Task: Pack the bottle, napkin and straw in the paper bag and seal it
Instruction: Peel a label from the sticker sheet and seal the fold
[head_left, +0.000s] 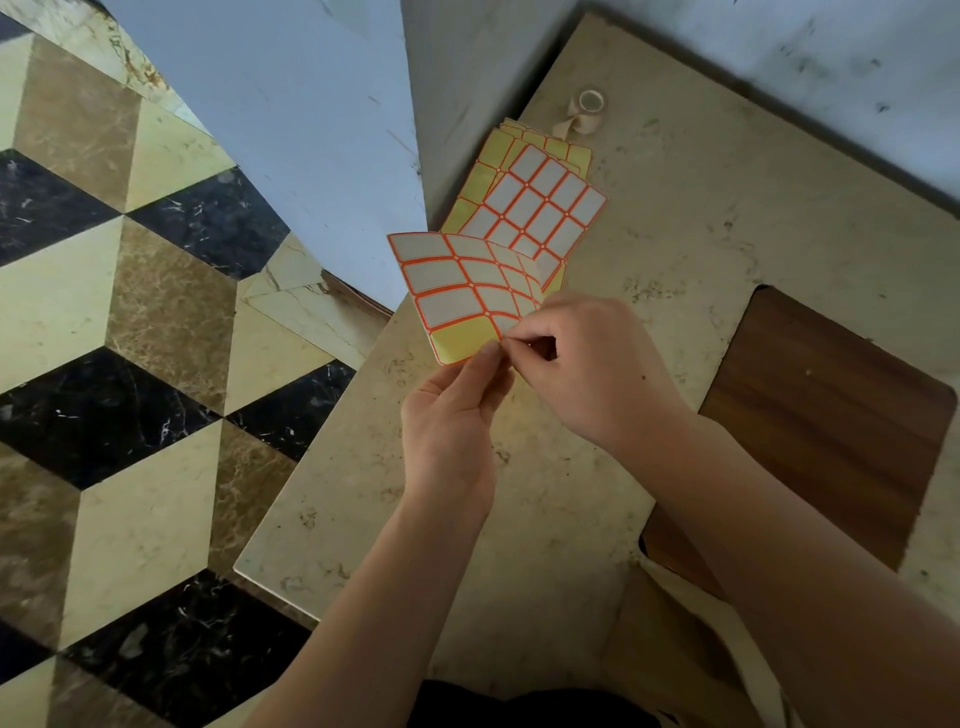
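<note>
So peeling label: left hand (449, 415) pinches sticker sheet (457, 291) over table (675, 234) left edge, right hand (582, 364) nips corner. Peel slow, low angle. Paper bag (670, 623) at near edge, partly hidden; bottle, napkin, straw not visible.

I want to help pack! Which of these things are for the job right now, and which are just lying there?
For the job:
- sticker sheet, held up by the left hand
- right hand, pinching at the sheet's lower edge
- paper bag, only partly seen at the bottom

Just lying about:
- stack of sticker sheets on the table
- tape roll
- wooden board
</note>
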